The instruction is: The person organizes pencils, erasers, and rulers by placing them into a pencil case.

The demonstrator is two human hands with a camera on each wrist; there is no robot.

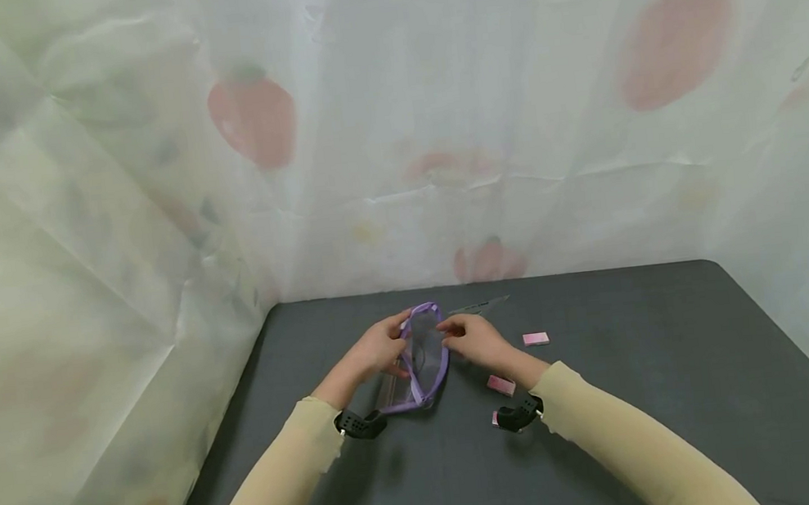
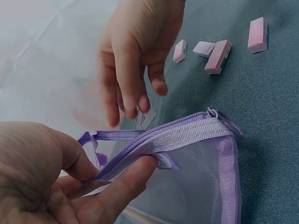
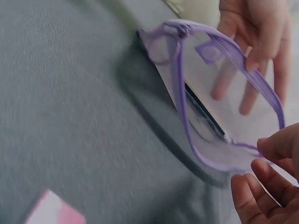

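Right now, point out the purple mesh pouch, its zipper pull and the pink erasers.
purple mesh pouch [image 1: 423, 357], head view, on its mesh side.
zipper pull [image 2: 212, 112], left wrist view, on the slider.
pink erasers [image 1: 535, 339], head view, on the far eraser's top.

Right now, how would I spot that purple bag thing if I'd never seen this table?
Look at the dark grey table in front of the strawberry-print curtain. Near its back middle, the left hand and right hand hold open a see-through mesh pouch with a purple zipper edge. The small pink erasers beside it are solid blocks; only the pouch is soft, netted and purple-rimmed.
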